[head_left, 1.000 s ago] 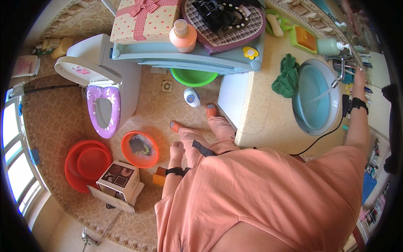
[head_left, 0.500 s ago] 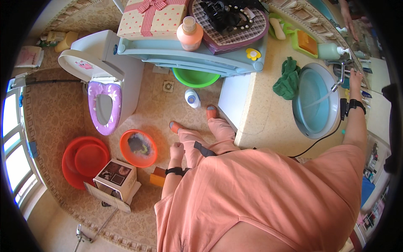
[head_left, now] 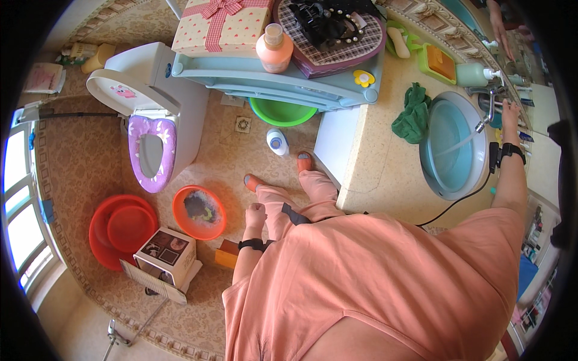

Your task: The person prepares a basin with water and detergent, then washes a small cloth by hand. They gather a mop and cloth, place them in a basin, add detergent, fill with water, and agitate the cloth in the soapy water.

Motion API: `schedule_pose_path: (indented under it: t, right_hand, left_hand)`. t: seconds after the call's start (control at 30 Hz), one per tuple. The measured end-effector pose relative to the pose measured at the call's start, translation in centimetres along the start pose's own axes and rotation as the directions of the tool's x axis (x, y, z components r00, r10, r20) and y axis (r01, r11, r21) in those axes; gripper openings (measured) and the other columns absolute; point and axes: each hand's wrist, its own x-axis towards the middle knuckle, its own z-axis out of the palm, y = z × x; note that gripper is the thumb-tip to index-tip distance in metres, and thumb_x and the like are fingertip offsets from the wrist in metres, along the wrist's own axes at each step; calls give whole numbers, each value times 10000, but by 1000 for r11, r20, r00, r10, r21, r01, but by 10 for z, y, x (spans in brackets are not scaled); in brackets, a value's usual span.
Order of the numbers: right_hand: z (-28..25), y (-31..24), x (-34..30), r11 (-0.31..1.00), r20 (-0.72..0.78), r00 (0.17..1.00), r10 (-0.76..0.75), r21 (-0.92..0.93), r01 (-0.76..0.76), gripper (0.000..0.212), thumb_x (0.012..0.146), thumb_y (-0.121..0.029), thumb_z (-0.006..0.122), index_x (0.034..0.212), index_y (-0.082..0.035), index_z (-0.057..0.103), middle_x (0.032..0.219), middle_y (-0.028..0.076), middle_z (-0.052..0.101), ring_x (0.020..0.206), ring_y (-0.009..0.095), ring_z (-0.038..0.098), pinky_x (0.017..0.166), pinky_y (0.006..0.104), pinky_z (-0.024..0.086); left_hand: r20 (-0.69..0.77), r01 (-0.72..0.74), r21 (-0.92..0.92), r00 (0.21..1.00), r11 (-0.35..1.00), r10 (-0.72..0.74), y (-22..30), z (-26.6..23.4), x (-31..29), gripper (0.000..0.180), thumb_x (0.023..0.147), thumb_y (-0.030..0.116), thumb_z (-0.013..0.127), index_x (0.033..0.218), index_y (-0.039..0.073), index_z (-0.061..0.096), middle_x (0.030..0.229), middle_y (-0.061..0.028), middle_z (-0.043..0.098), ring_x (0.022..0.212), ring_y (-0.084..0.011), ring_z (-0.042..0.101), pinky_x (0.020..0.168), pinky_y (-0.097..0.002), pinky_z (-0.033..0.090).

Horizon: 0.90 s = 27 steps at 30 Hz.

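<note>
At the right, my right hand [head_left: 511, 112] is raised to the chrome faucet [head_left: 489, 111], its fingers bent at the faucet's handle, which they partly hide. Water streams from the spout into a light blue basin [head_left: 444, 165] that sits inside the white sink [head_left: 478, 174]. A crumpled green cloth [head_left: 412, 114] lies on the counter beside the sink's left rim. My left hand [head_left: 256, 214] hangs low in front of my body, closed into a fist with nothing visible in it. Both wrists carry black bands.
Behind the sink stand a pump bottle [head_left: 472, 74] and a green soap box [head_left: 436, 63]. A blue shelf [head_left: 241, 67] holds boxes and a peach bottle [head_left: 274, 51]. On the floor are an orange basin [head_left: 220, 201], red basins [head_left: 99, 240], a carton [head_left: 180, 265] and a white bottle [head_left: 277, 142]. The toilet [head_left: 171, 120] stands left.
</note>
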Motion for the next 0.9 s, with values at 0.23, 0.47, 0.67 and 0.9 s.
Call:
schedule_pose_path:
  t: [0.23,0.47,0.67,0.9]
  right_hand:
    - [3,8,9,1000,66,997,27,-1,-27,675,892,-453,422,1355,24,301,1435,255,172,1323,377,211,1061,407,246]
    - [11,16,5,1000,-9,1000,-5,11,6,698,877,-486,425,1367,-5,301,1432,260,192,1325,376,215,1068,404,221]
    - [21,23,1,997,-20,998,57,55,-56,699,861,-519,422,1365,-43,326,1426,255,211,1316,379,234,1054,420,246]
    - [17,22,16,996,-9,999,-48,-80,47,668,868,-508,416,1317,-14,377,1390,265,271,1281,377,297,1037,431,267]
  left_hand:
    - [-26,-11,-29,1000,1000,10,-5,2,2,229,795,183,537,802,-29,623,629,-88,610,513,-168,611,508,-298,490]
    - [-27,-8,-17,1000,1000,8,1,0,-1,235,793,187,535,805,-30,625,638,-92,613,518,-171,612,512,-299,491]
    - [-19,-11,32,1000,999,12,8,-3,-4,214,805,174,541,839,-25,614,658,-97,617,539,-177,617,513,-296,490]
    - [-60,-20,39,998,999,22,4,-2,-3,251,788,193,526,804,-30,640,629,-119,626,534,-198,631,554,-319,506]
